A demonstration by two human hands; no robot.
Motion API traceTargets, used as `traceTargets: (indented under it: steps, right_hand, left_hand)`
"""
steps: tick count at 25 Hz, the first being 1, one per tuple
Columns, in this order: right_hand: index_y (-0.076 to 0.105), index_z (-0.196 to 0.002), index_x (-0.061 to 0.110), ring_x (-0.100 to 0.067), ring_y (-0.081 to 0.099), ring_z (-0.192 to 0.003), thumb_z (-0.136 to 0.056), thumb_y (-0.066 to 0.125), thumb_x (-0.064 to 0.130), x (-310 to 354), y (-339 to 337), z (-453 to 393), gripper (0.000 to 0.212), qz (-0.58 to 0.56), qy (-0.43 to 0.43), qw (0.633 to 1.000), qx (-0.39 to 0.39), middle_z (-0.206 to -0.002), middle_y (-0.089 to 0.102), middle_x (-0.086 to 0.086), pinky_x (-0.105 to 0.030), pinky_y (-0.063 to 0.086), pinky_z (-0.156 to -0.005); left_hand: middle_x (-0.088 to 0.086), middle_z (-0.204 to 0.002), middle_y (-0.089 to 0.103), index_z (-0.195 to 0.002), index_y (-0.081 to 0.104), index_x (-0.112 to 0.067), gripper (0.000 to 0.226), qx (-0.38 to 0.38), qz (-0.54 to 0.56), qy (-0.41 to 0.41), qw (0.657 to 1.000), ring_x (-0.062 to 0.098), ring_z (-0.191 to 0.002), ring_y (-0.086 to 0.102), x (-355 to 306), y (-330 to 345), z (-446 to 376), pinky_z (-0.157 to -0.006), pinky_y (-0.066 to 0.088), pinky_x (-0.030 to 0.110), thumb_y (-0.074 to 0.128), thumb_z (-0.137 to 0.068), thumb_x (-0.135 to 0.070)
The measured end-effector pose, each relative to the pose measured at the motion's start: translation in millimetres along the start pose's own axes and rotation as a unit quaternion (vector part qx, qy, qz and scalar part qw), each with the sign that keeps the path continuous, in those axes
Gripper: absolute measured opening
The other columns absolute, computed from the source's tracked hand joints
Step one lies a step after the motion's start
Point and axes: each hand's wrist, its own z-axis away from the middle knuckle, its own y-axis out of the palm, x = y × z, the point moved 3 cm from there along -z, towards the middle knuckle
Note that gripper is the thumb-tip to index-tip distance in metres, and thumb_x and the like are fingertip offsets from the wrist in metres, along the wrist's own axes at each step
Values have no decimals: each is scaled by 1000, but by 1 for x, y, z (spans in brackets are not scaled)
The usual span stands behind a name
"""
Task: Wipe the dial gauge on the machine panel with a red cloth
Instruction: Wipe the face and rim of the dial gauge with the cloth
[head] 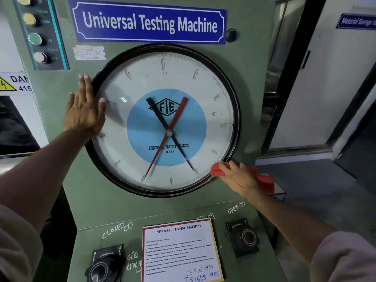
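Your left hand (84, 110) lay spread flat against the dial gauge (162, 121) rim; your right hand (237, 178) pressed the bunched red cloth (262, 178) at its lower-right edge, mid-wipe. Next, sweep across the glass.

Materials testing lab, green universal testing machine panel (250, 110), large load dial gauge (164, 121), material storage door sign (356, 20)

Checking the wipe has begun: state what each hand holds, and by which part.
The right hand holds the red cloth, bunched at its middle, against the dial gauge rim. The left hand holds nothing; it rests flat on the gauge's left edge.
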Motion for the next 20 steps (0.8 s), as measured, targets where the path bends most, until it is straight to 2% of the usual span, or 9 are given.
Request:
traceTargets:
  steps: [2, 4, 6, 8, 12, 16, 20]
  right_hand:
    - [77, -107, 31, -27, 65, -85, -84, 77, 25, -21, -2, 4, 23, -9, 60, 998, 0, -129, 67, -3, -38, 57, -59]
    - [76, -116, 28, -29, 67, -85, -87, 77, 24, -40, -8, 6, 29, -32, 129, 991, 4, -126, 68, -6, -41, 60, -60]
    - [63, -135, 25, -33, 64, -97, -92, 67, 14, -55, -14, 3, 45, -67, 178, 981, 43, -137, 58, -13, -46, 60, -73]
    - [48, -147, 22, -36, 57, -108, -90, 65, 9, -68, -25, -5, 61, -106, 215, 970, 48, -142, 46, -17, -49, 58, -81]
    - [35, -154, 25, -35, 52, -113, -89, 63, 5, -68, -42, -22, 74, -181, 296, 936, 52, -143, 37, -16, -46, 56, -78]
    - [25, -159, 24, -34, 49, -120, -90, 60, -2, -41, -40, -29, 82, -279, 359, 889, 61, -145, 33, -18, -44, 62, -73]
    - [22, -162, 25, -35, 44, -127, -88, 60, -4, -61, -57, -53, 88, -304, 385, 871, 9, -146, 33, -17, -45, 61, -81]
  left_hand:
    - [14, -175, -3, -166, -4, -8, 71, 6, 1, -5, 1000, 38, -158, 22, -2, 0, 0, -128, 12, 50, 22, -111, -44]
    - [15, -175, -3, -166, -4, -7, 71, 10, 1, -12, 1000, 40, -158, 22, -5, 0, -1, -128, 12, 51, 23, -111, -43]
    - [16, -175, -2, -166, -3, -6, 71, 10, 7, -14, 1000, 40, -158, 20, -8, -1, -1, -128, 13, 52, 25, -111, -42]
    - [17, -175, -2, -166, -2, -4, 71, 9, 10, -12, 1000, 39, -159, 17, -10, -3, -2, -128, 13, 53, 25, -111, -41]
    - [18, -175, -1, -165, -2, -4, 71, 2, 15, -6, 1000, 36, -161, 11, -15, -3, -6, -128, 13, 54, 24, -111, -42]
    - [16, -175, -3, -165, -3, -5, 73, 0, 13, -4, 1000, 34, -162, 8, -17, -3, -11, -128, 12, 53, 23, -110, -43]
    - [15, -175, -1, -166, -2, -6, 79, -3, 0, 29, 1000, 33, -162, 11, -17, -8, -22, -128, 11, 51, 14, -104, -52]
